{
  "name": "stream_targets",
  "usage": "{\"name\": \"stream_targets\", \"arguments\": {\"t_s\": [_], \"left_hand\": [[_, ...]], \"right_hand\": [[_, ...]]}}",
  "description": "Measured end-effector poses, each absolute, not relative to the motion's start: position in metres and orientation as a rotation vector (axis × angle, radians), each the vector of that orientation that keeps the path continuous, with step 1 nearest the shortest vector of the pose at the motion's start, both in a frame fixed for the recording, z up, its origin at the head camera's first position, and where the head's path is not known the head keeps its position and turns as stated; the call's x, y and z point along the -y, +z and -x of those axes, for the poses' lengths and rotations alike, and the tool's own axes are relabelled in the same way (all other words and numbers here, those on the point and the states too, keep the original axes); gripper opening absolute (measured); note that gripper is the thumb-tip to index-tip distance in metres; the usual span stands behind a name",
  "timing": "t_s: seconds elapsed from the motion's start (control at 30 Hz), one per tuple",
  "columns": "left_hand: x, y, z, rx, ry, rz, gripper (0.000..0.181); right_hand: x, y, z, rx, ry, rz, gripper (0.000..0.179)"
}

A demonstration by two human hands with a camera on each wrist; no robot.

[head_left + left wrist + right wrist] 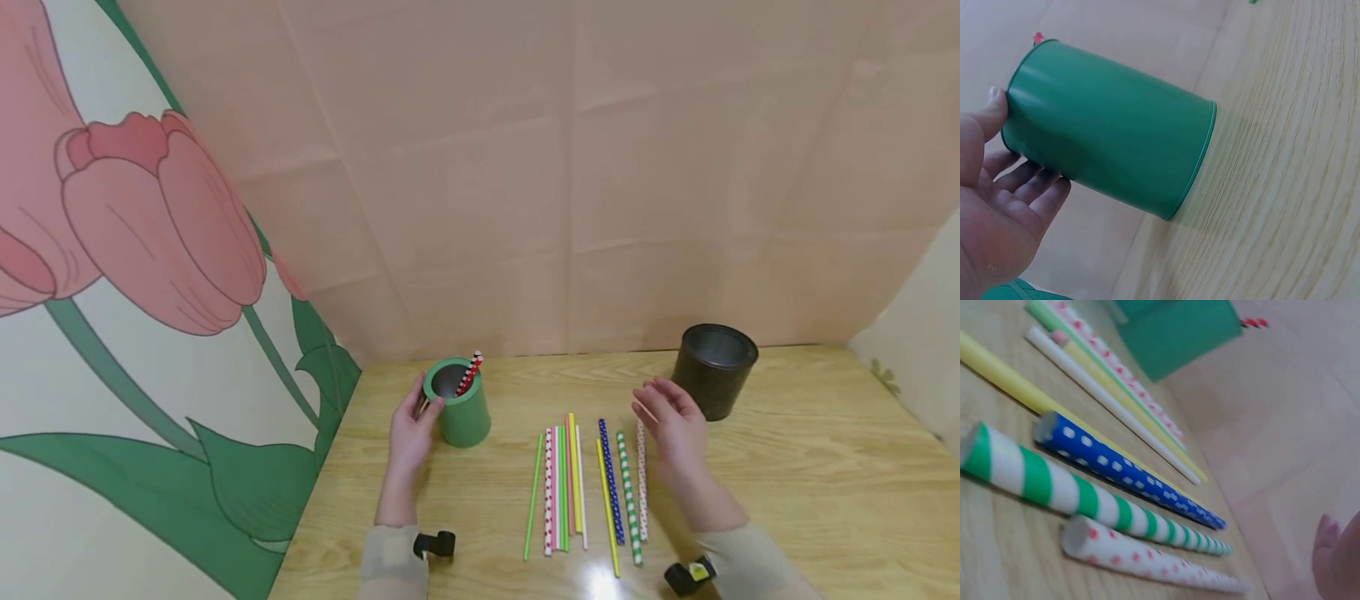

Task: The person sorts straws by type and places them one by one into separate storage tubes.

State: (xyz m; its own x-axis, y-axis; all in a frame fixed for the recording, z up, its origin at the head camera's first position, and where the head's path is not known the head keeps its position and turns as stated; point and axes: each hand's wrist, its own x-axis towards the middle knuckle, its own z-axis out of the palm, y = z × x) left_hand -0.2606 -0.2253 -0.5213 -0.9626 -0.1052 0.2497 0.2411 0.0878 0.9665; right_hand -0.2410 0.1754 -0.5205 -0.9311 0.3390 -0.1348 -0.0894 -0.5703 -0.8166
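My left hand (411, 437) holds the green can (467, 423) near its rim, thumb on one side and fingers on the other. The can stands upright on the table, and a red patterned paper straw (468, 375) leans out of its mouth. My right hand (681, 433), fingers loosely bent and holding nothing, hovers by the far end of a white straw with pink dots (1147, 559). Beside that straw lie a green-striped straw (628, 500), a blue dotted straw (611, 483) and a thin yellow straw (608, 508).
A black can (714, 375) stands upright at the back right, just beyond my right hand. Mid-table lies a row of several straws, among them a red-dotted straw (548, 492) and a thin green straw (533, 500). A pink cloth backdrop (525, 208) hangs behind the table.
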Motion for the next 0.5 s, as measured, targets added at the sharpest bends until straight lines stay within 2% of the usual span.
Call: {"name": "stream_targets", "arguments": {"t_s": [0.23, 0.5], "left_hand": [[0.223, -0.521, 0.263, 2.097, -1.967, 0.149, 0.063], [0.223, -0.522, 0.260, 2.110, -1.958, 0.116, 0.062]], "right_hand": [[-0.209, -0.526, 0.232, 1.458, 2.633, 0.282, 0.018], [-0.217, -0.536, 0.227, 1.665, 2.626, 0.264, 0.022]]}}
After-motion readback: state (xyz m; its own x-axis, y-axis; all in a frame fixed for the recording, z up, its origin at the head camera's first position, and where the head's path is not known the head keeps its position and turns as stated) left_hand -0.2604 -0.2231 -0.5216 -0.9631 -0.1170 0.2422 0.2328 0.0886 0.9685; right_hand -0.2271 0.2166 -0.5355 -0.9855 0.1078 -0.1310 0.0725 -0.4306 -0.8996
